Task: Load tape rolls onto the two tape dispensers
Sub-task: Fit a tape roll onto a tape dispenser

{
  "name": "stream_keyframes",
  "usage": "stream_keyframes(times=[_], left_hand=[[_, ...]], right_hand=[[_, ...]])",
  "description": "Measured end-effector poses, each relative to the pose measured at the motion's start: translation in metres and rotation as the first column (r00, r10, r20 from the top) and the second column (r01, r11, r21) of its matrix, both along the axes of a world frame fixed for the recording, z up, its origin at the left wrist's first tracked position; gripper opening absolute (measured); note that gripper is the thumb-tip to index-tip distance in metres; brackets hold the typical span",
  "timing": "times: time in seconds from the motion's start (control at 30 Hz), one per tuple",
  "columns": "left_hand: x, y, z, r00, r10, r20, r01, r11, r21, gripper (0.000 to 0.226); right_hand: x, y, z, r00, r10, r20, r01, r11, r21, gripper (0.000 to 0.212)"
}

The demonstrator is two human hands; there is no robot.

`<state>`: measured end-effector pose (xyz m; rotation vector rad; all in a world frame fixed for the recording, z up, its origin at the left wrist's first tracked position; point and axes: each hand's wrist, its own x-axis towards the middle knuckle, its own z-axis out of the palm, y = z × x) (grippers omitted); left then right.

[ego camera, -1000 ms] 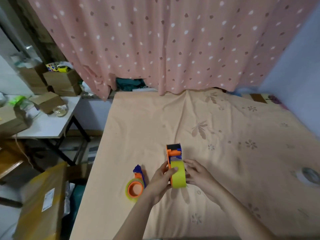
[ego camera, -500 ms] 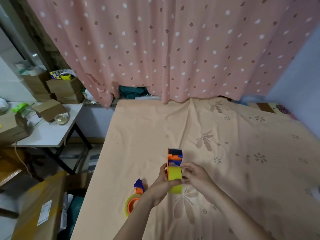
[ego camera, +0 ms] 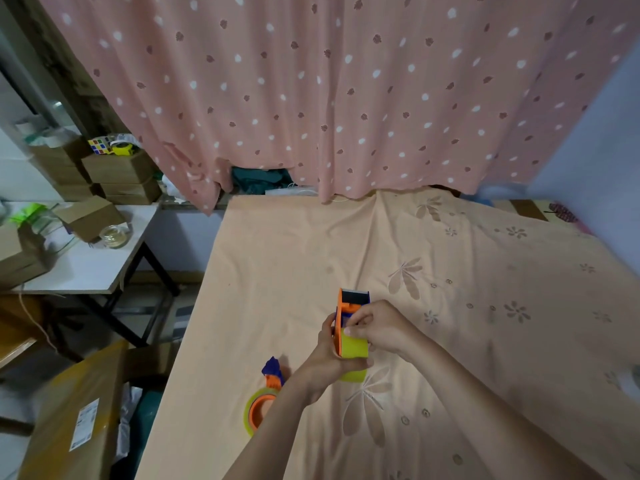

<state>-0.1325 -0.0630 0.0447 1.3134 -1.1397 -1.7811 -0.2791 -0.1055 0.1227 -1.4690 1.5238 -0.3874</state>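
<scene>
An orange and blue tape dispenser point(ego camera: 350, 301) with a yellow tape roll point(ego camera: 354, 351) mounted in it is held upright above the peach bed sheet point(ego camera: 277, 271). My left hand point(ego camera: 323, 362) grips it from the left and below. My right hand point(ego camera: 379, 327) pinches at the top of the roll, just behind the cutter head. A second dispenser point(ego camera: 266, 396), orange and blue with a yellow roll on it, lies flat on the sheet to the lower left, partly hidden by my left forearm.
A pink spotted curtain point(ego camera: 329, 98) hangs behind the bed. Off the bed's left edge stand a white table point(ego camera: 86, 268) with cardboard boxes and a glass jar, and a large taped carton point(ego camera: 69, 417) on the floor. A blurred roll lies at the far right edge point(ego camera: 632, 382).
The view tilted up, so both dispensers sit lower in frame. My right hand moved from the roll's right side up onto its top near the cutter. The left hand keeps its grip.
</scene>
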Motion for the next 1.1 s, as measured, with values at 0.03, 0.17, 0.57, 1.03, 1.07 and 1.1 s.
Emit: stream_keyframes(times=[0.03,0.17,0.57,1.03,1.07,1.1], left_hand=[[-0.001,0.0,0.002,1.0,0.005,0.008,-0.005,1.0,-0.001,0.099],[-0.008,0.003,0.008,0.999,0.052,-0.005,-0.051,0.998,0.038,0.094],[0.002,0.003,0.016,0.997,0.072,-0.035,-0.067,0.99,0.126,0.103],[0.001,-0.002,0.033,0.996,0.076,0.042,-0.081,0.989,0.126,0.093],[0.0,-0.002,0.033,0.996,0.08,0.042,-0.085,0.987,0.133,0.091],[-0.001,-0.002,0.034,0.996,0.082,0.04,-0.087,0.986,0.142,0.088]], right_hand=[[0.0,0.001,0.0,1.0,-0.02,0.02,0.02,1.0,0.002,0.012],[0.002,0.005,0.0,0.997,-0.076,0.034,0.077,0.997,-0.027,0.018],[0.003,0.006,0.013,0.988,-0.067,-0.137,0.033,0.971,-0.238,0.014],[0.007,-0.001,0.04,0.956,0.15,-0.253,-0.192,0.97,-0.147,0.01],[0.007,-0.002,0.04,0.955,0.15,-0.256,-0.192,0.97,-0.148,0.014],[0.007,-0.003,0.04,0.955,0.146,-0.257,-0.189,0.971,-0.15,0.018]])
